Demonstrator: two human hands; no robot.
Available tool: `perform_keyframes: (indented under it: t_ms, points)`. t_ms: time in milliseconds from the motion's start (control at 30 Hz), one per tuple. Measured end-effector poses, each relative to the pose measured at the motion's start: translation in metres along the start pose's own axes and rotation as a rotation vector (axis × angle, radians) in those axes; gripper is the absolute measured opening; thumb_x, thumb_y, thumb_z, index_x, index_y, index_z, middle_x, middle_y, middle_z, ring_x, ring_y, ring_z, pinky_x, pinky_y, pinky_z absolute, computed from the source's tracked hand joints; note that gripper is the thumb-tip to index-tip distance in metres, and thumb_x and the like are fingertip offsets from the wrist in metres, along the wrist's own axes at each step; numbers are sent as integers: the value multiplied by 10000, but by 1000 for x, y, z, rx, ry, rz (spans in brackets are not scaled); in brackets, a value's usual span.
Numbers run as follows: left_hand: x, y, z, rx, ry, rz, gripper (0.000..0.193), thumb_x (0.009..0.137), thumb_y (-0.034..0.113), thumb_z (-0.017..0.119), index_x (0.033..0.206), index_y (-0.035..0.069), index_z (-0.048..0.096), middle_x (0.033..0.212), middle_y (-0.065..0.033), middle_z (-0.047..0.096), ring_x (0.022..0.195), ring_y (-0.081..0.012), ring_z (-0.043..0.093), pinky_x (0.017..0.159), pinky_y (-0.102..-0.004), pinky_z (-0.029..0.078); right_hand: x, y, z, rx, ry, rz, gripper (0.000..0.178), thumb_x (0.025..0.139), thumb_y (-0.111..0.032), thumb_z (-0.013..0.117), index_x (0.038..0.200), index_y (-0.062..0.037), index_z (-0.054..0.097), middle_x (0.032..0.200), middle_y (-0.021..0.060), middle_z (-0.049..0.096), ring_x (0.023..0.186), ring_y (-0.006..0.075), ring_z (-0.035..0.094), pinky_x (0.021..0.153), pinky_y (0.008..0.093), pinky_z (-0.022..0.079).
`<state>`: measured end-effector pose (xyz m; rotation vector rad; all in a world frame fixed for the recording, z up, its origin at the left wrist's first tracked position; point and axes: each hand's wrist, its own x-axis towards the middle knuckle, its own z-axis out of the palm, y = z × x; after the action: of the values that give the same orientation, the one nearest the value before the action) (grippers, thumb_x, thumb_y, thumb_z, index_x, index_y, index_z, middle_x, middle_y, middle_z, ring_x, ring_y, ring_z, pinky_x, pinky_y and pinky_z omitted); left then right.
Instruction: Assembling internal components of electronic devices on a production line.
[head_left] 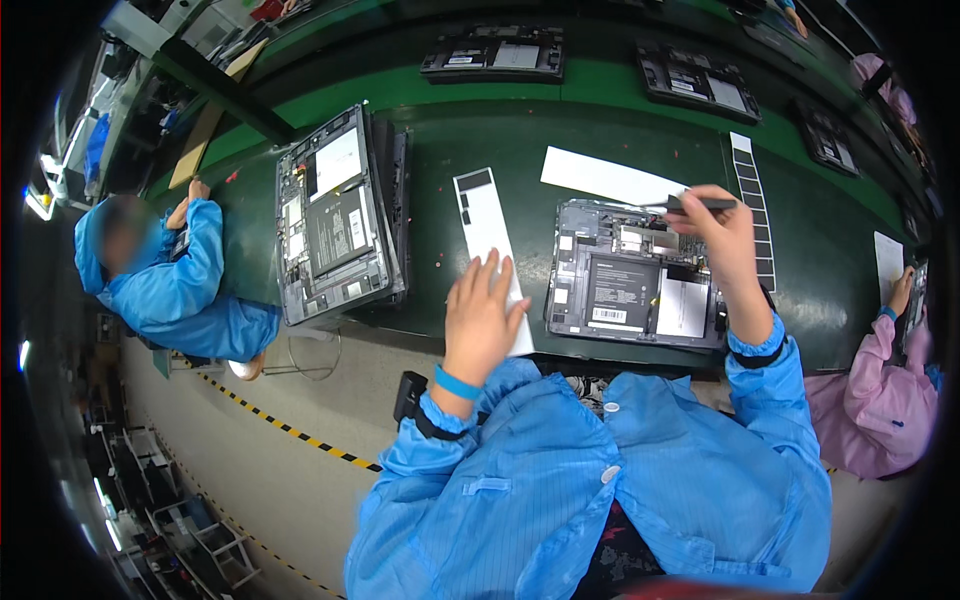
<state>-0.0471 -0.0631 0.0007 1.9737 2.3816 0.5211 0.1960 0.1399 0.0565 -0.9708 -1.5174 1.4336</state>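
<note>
My left hand point(485, 315) lies with its fingers spread on a white backing strip point(487, 215). Dark stick-on pieces point(474, 181) show at the strip's far end. In my right hand point(722, 240) is a pair of dark tweezers point(712, 203), its thin tip pointing left above the far edge of an opened tablet point(625, 265). The tablet lies flat before me with its battery, a white panel and circuit parts exposed. A blank white strip point(600, 176) lies just beyond it, partly behind the tweezers' tip.
To the left stands a stack of opened tablets point(335, 215). More opened tablets point(495, 53) lie along the far green belt. A strip of dark labels point(752, 210) is at the right. Co-workers in blue point(175, 270) and pink point(880, 410) sit on either side.
</note>
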Motion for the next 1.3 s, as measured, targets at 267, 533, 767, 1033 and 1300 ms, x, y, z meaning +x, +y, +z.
perform_keyframes:
  t_ms: [267, 533, 767, 1033, 1300]
  points:
    - [48, -26, -7, -243, 176, -106, 457, 856, 214, 626, 1265, 37, 525, 1253, -156, 547, 1175, -326, 497, 922, -414, 425, 52, 31, 172, -105, -259, -107, 232, 836, -180, 665, 888, 46, 680, 732, 133, 690, 660, 184, 684, 613, 286, 534]
    - [66, -50, 19, -272, 180, -210, 757, 757, 276, 746, 1362, -2, 385, 1288, -224, 495, 1261, -346, 403, 994, -464, 348, 70, 50, 203, -384, -175, -200, 235, 777, -209, 664, 823, 18, 701, 700, 166, 678, 636, 276, 677, 610, 344, 524]
    - [70, -54, 15, -307, 152, -247, 808, 694, 307, 800, 1336, 5, 413, 1251, -223, 518, 1244, -356, 406, 977, -465, 357, 69, 48, 204, -384, -190, -213, 235, 768, -205, 675, 823, 22, 702, 692, 159, 680, 648, 257, 685, 614, 316, 530]
    - [70, -52, 13, -315, 105, -274, 844, 674, 370, 813, 1341, 34, 418, 1315, -153, 524, 1286, -324, 377, 1032, -462, 316, 64, 45, 202, -331, -294, -163, 209, 812, -105, 666, 891, 88, 667, 725, 152, 689, 666, 176, 698, 605, 261, 551]
    - [70, -51, 14, -335, 129, -258, 881, 664, 357, 818, 1365, 33, 392, 1318, -164, 528, 1292, -329, 374, 1056, -465, 292, 42, 6, 153, 201, -209, -15, 183, 849, -74, 675, 916, 94, 651, 814, 168, 675, 715, 226, 702, 609, 278, 586]
